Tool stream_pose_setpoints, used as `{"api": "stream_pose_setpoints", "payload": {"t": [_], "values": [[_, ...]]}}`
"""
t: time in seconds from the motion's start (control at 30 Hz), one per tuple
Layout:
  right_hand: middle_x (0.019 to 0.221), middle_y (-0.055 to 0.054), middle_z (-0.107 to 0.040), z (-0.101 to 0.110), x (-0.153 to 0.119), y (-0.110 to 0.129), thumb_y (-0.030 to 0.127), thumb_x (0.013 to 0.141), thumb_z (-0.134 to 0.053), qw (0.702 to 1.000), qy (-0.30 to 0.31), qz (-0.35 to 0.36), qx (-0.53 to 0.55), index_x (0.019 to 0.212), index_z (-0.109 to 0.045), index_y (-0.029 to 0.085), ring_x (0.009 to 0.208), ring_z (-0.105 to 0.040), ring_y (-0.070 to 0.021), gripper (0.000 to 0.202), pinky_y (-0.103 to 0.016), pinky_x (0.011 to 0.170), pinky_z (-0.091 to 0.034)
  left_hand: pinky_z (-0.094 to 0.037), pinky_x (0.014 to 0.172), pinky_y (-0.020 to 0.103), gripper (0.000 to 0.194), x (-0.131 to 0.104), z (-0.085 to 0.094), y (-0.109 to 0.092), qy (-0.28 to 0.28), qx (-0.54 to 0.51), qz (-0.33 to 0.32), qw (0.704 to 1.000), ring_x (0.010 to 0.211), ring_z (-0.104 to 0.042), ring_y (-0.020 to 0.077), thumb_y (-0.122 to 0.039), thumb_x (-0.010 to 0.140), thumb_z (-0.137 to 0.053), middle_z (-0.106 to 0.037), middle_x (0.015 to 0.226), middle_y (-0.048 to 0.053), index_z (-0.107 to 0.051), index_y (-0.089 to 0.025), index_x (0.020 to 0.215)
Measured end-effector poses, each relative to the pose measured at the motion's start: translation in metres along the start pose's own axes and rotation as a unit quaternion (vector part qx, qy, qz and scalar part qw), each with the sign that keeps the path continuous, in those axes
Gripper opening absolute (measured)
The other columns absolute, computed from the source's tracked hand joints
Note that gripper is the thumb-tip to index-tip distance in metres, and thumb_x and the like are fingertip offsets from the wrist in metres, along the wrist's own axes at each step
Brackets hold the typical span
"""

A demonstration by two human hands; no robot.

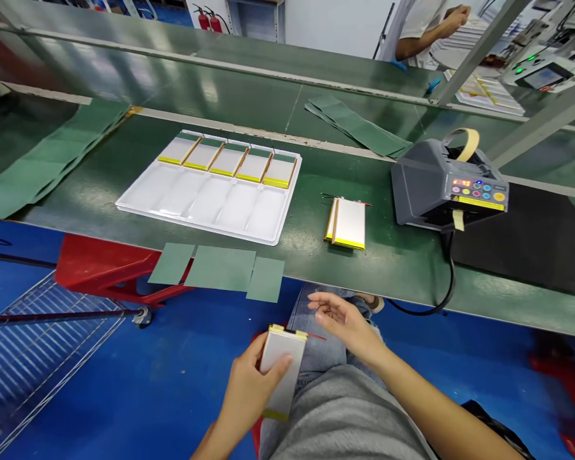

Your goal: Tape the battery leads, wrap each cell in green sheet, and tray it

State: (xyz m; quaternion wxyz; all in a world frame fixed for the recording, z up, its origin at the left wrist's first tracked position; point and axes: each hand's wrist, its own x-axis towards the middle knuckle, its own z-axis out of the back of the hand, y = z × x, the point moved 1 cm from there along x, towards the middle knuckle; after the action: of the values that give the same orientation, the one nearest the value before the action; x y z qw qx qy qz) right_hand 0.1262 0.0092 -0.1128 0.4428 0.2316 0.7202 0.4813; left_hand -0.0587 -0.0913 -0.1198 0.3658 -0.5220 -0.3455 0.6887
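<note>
My left hand [256, 377] is closed around a flat silver-white pouch battery [283, 374] with yellow tape on its ends, held above my lap. A thin red wire sticks out from its top edge toward the right. Beside that wire is my right hand [340, 319], open with its fingers loosely bent and nothing seen in them. On the bench beyond lie a few similar batteries [351, 222], overlapping, with their wires pointing away from me. Farther left, a white plastic tray [206, 198] bears several batteries in its back row of compartments; its front compartments are bare.
A grey tape dispenser [426, 185] stands at the right with a tape piece sticking out. Green strips [230, 268] hang at the bench's front edge. More green sheets [359, 124] lie behind, and others [52, 156] at left. Across the bench, a person's arm [426, 38] shows.
</note>
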Motion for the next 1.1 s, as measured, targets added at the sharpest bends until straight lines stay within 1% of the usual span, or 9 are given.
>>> {"api": "stream_pose_setpoints", "payload": {"t": [0.03,0.1,0.17,0.23,0.33,0.43,0.7,0.9,1.1], "values": [[0.101,-0.006,-0.063,0.001,0.004,-0.01,0.039,0.073,-0.072,0.998,-0.001,-0.045,0.04,0.107,-0.061,0.02,0.09,-0.056,-0.0153,0.041,-0.033,0.086,-0.041,-0.054,0.069,0.029,0.035,0.003,0.003,0.004,0.002,-0.028,0.022,0.999,0.08,-0.068,0.0216,-0.038,0.074,-0.067,-0.073,0.087,0.003,-0.062,-0.019,0.103],[0.094,-0.007,-0.066,-0.004,0.009,-0.025,0.038,0.067,-0.076,0.99,0.039,-0.104,0.084,0.1,-0.064,0.016,0.085,-0.06,-0.0164,0.041,-0.034,0.082,-0.045,-0.054,0.062,0.03,0.041,0.01,0.008,0.008,0.013,-0.06,0.04,0.997,0.076,-0.068,0.0225,-0.046,0.078,-0.061,-0.073,0.082,0.005,-0.061,-0.015,0.104],[0.092,-0.008,-0.068,-0.017,0.014,-0.034,0.034,0.06,-0.082,0.981,0.091,-0.124,0.115,0.1,-0.065,0.015,0.084,-0.063,-0.0177,0.047,-0.034,0.08,-0.047,-0.053,0.056,0.029,0.046,0.019,0.013,0.008,0.027,-0.092,0.054,0.994,0.071,-0.068,0.0215,-0.049,0.078,-0.061,-0.072,0.08,0.006,-0.059,-0.014,0.108],[0.096,-0.007,-0.067,-0.033,0.021,-0.036,0.033,0.056,-0.084,0.976,0.105,-0.117,0.152,0.105,-0.063,0.017,0.086,-0.063,-0.0168,0.055,-0.033,0.081,-0.047,-0.051,0.054,0.027,0.049,0.028,0.018,0.003,0.036,-0.117,0.061,0.991,0.067,-0.067,0.02,-0.049,0.076,-0.064,-0.072,0.081,0.005,-0.057,-0.014,0.111],[0.098,-0.004,-0.065,-0.052,0.036,-0.032,0.034,0.058,-0.082,0.975,0.065,-0.084,0.194,0.108,-0.06,0.02,0.08,-0.062,-0.0129,0.057,-0.028,0.077,-0.048,-0.05,0.052,0.025,0.047,0.042,0.026,-0.008,0.04,-0.138,0.066,0.988,0.063,-0.065,0.0177,-0.046,0.072,-0.069,-0.071,0.078,0.004,-0.059,-0.015,0.106],[0.095,-0.003,-0.064,-0.06,0.047,-0.026,0.031,0.057,-0.083,0.974,0.033,-0.066,0.213,0.103,-0.061,0.018,0.072,-0.061,-0.0106,0.052,-0.025,0.071,-0.048,-0.049,0.051,0.024,0.042,0.05,0.034,-0.015,0.045,-0.151,0.07,0.985,0.06,-0.064,0.0157,-0.044,0.071,-0.072,-0.071,0.078,0.004,-0.06,-0.014,0.099],[0.089,0.0,-0.064,-0.063,0.048,-0.017,0.028,0.053,-0.085,0.972,0.016,-0.06,0.229,0.095,-0.063,0.017,0.067,-0.059,-0.0085,0.048,-0.024,0.068,-0.047,-0.048,0.05,0.021,0.039,0.054,0.04,-0.019,0.068,-0.179,0.084,0.978,0.057,-0.062,0.013,-0.042,0.071,-0.072,-0.07,0.075,0.002,-0.06,-0.015,0.097],[0.087,0.0,-0.063,-0.065,0.05,-0.014,0.027,0.053,-0.085,0.971,0.02,-0.062,0.23,0.094,-0.064,0.016,0.066,-0.058,-0.0076,0.047,-0.023,0.068,-0.047,-0.048,0.051,0.022,0.041,0.056,0.043,-0.023,0.07,-0.181,0.092,0.977,0.058,-0.062,0.0131,-0.041,0.071,-0.073,-0.07,0.081,0.004,-0.059,-0.015,0.099],[0.087,0.0,-0.064,-0.066,0.05,-0.013,0.029,0.052,-0.085,0.972,0.01,-0.068,0.224,0.095,-0.064,0.016,0.065,-0.058,-0.0076,0.05,-0.022,0.064,-0.048,-0.048,0.05,0.022,0.044,0.058,0.044,-0.023,0.073,-0.173,0.096,0.977,0.058,-0.062,0.0141,-0.041,0.069,-0.074,-0.07,0.078,0.004,-0.058,-0.015,0.101]]}}
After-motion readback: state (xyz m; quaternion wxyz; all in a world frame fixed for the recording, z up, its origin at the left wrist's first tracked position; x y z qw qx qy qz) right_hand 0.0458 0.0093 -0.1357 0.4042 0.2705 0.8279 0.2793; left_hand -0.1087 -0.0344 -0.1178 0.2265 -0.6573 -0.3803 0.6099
